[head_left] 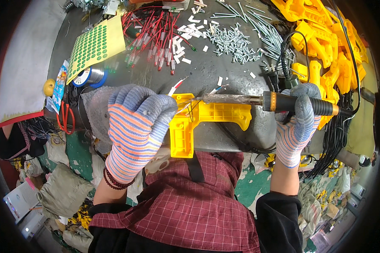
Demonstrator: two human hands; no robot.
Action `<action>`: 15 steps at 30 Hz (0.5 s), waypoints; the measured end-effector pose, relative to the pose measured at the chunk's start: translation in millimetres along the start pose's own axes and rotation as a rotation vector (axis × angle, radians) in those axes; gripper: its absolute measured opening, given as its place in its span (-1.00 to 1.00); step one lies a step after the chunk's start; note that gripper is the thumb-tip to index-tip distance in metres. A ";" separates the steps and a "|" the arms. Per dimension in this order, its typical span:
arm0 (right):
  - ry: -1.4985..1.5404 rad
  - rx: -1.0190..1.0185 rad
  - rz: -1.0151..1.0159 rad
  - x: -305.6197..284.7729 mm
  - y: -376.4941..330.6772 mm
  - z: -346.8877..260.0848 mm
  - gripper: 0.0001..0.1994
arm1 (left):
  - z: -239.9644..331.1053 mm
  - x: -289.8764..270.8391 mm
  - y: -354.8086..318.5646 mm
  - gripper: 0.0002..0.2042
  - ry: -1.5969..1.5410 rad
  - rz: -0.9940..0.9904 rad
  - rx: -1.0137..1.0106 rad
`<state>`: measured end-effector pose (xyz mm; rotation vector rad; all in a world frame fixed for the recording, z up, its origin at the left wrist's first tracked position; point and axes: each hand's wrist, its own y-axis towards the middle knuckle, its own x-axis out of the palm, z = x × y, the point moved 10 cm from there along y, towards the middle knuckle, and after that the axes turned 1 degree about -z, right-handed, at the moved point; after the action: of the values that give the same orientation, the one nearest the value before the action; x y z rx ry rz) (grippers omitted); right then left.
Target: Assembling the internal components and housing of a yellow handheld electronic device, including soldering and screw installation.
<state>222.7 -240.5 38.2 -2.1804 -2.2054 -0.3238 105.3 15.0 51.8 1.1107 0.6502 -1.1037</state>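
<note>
Soldering step under way, by look of it. Left hand (135, 126) clamped on yellow plastic housing (207, 120) at bench edge (223, 80). Right hand (297, 122) closed around soldering iron (261, 100) — tip at wires (193, 106) inside housing. Next calls for steady tip — housing held still.

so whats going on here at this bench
A person in striped knit gloves is soldering. The right hand grips a soldering iron by its black handle, tip pointing left at thin wires by the left hand, which steadies a yellow plastic housing at the edge of the dark table. Red leads, screws and more yellow housings lie behind.
</note>
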 end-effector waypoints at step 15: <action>0.040 0.003 -0.074 3.6 -3.5 -3.8 -0.76 | 10.7 3.4 12.6 -0.79 0.085 -0.061 0.152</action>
<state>218.7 -237.6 42.0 -2.0761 -2.2676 -0.3631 117.2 4.3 57.3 1.2807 0.6792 -1.1781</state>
